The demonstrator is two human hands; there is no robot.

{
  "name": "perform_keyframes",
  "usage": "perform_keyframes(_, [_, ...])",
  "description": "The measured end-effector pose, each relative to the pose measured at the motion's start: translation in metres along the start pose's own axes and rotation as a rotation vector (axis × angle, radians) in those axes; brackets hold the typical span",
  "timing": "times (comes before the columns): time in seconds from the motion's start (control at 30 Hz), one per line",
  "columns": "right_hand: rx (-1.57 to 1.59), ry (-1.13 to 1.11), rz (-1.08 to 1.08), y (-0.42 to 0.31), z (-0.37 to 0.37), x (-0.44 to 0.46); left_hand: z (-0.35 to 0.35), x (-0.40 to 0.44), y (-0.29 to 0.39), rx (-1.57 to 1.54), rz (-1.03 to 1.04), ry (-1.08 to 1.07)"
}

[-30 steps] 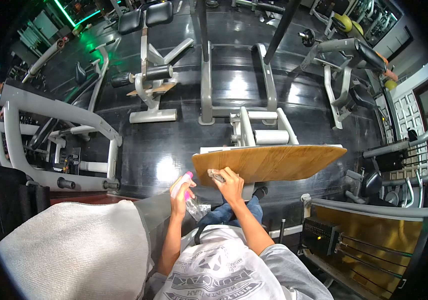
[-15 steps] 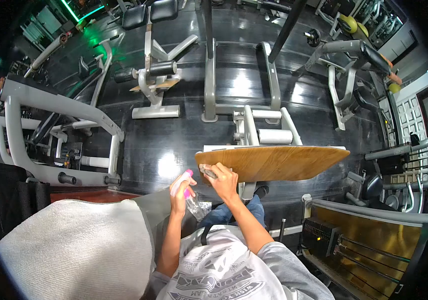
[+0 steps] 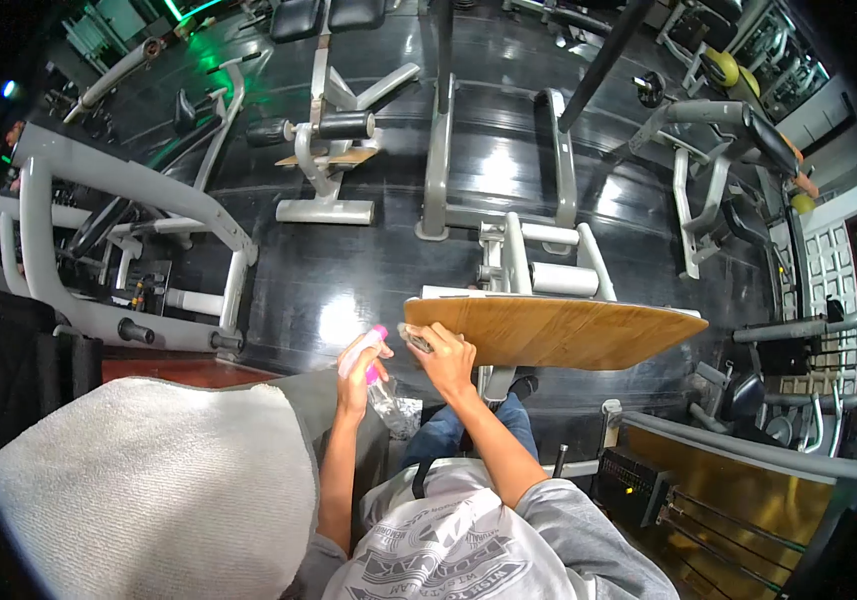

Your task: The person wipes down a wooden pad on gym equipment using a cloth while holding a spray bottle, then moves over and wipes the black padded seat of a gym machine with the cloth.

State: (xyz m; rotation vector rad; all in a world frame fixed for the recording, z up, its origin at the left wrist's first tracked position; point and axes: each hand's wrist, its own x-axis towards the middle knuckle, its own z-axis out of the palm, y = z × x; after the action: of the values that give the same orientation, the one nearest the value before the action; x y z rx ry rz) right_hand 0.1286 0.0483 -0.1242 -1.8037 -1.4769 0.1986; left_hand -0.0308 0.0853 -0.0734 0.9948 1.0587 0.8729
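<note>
Gym floor (image 3: pixel 308 265) gleaming, the right hand (image 3: pixel 448 362) pinches a cloth (image 3: pixel 416 341) beside the central board (image 3: pixel 558 332), left hand (image 3: pixel 353 372) gripping a spray bottle (image 3: pixel 383 400), work apparently unfinished.

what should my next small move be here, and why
I'd probably slide the cloth rightward across the board: your right hand has it at the board's left end, most of the surface lies to its right, and your left hand holds the bottle off the board.
</note>
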Motion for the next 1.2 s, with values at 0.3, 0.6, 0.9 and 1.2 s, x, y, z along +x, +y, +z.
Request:
perform_keyframes(0.3, [-0.009,0.034,0.084,0.037,-0.019,-0.024,-0.002,-0.002,-0.001,0.063,0.000,-0.092])
perform_keyframes(0.6, [-0.015,-0.007,0.045,0.044,-0.005,-0.029,0.010,-0.010,-0.008,0.068,-0.038,-0.109])
perform_keyframes(0.9, [0.002,0.037,0.155,0.063,-0.034,-0.036,0.036,-0.049,-0.058,0.010,-0.086,0.084])
perform_keyframes(1.2, [0.259,-0.078,0.180,0.039,-0.060,-0.014,0.070,-0.074,-0.091,-0.077,-0.128,0.257])
